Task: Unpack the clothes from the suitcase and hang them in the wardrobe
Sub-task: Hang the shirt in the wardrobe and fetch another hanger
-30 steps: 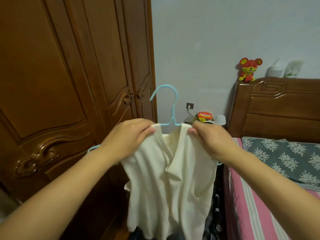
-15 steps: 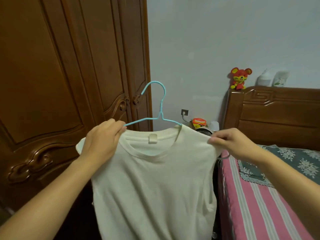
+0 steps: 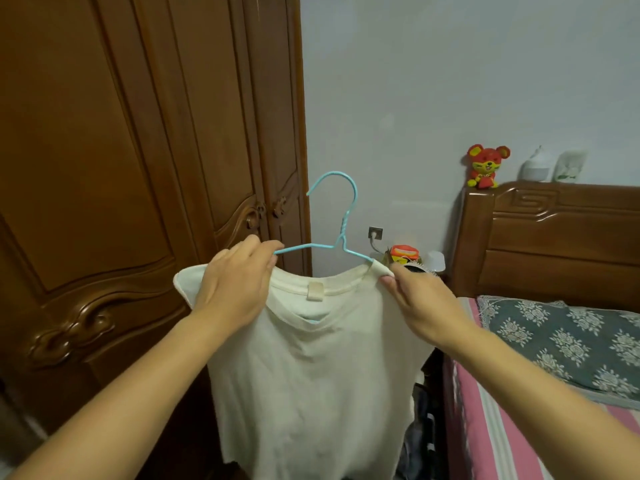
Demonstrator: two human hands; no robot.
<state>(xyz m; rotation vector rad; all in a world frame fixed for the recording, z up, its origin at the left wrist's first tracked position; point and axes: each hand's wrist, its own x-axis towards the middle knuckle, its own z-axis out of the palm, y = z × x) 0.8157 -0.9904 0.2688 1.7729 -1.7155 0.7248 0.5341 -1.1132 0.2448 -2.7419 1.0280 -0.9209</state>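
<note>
Wardrobe [image 3: 138, 202] at left, its doors closed; wall socket [image 3: 375, 232] on the wall just right of it. Bed [image 3: 512, 427] at right, headboard [image 3: 554, 244] against the wall, pillow [image 3: 568, 337] at the head end. Along the headboard's top edge — a stuffed toy [image 3: 485, 166] at the left corner, a bottle [image 3: 536, 166] to its right. In front, centre — shirt [image 3: 311, 375] on a hanger [image 3: 341, 233], left hand [image 3: 235, 289] at its left shoulder, right hand [image 3: 422, 303] at its right.
</note>
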